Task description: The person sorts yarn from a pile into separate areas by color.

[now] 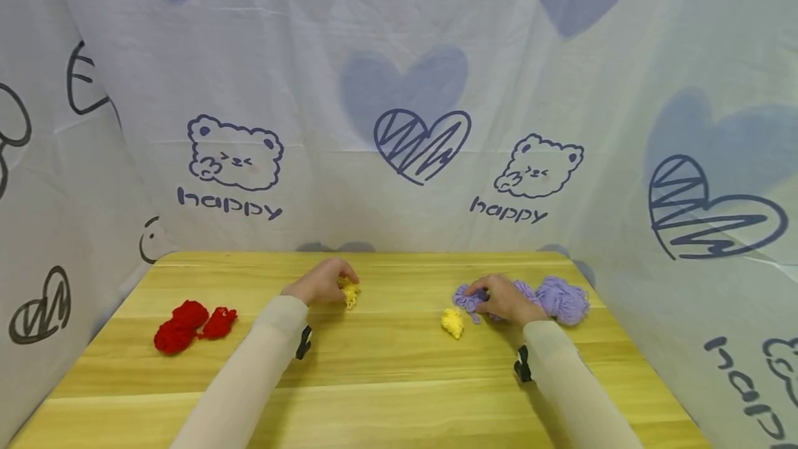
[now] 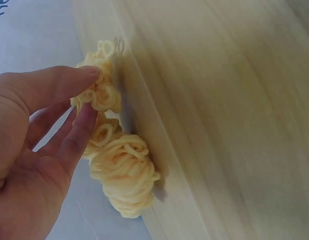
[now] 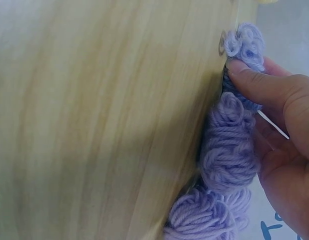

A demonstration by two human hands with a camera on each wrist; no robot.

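**Both hands on yarn: yellow bundle at left, purple skein at right**

My left hand (image 1: pixel 321 283) pinches a small yellow yarn bundle (image 1: pixel 350 293) between thumb and forefinger. The left wrist view confirms it: my fingers (image 2: pixel 77 132) are closed narrowly on the upper loops, and the rest of the bundle (image 2: pixel 123 172) hangs below them, just over the desk (image 1: pixel 386 380). The bundle lies at my fingertips, on the side toward the middle of the desk.

My right hand (image 1: pixel 503 298) rests on the purple yarn (image 1: pixel 561 300). In the right wrist view my thumb (image 3: pixel 254 80) presses down on the looped strand (image 3: pixel 232 150), with the other fingers curled behind it, so the grip is narrow and holds the purple strand. The long axis of the purple yarn runs roughly across the desk, left to right: a thin looped tail under my hand, the fuller mass on the outer side, toward the right edge.

A second small yellow bundle (image 1: pixel 452 323) lies loose on the desk, just beside my right hand on its near-left side and well apart from my left. My right hand is plainly the nearer to it.

A red yarn bundle (image 1: pixel 192 324) lies far left, untouched, well apart from both hands.
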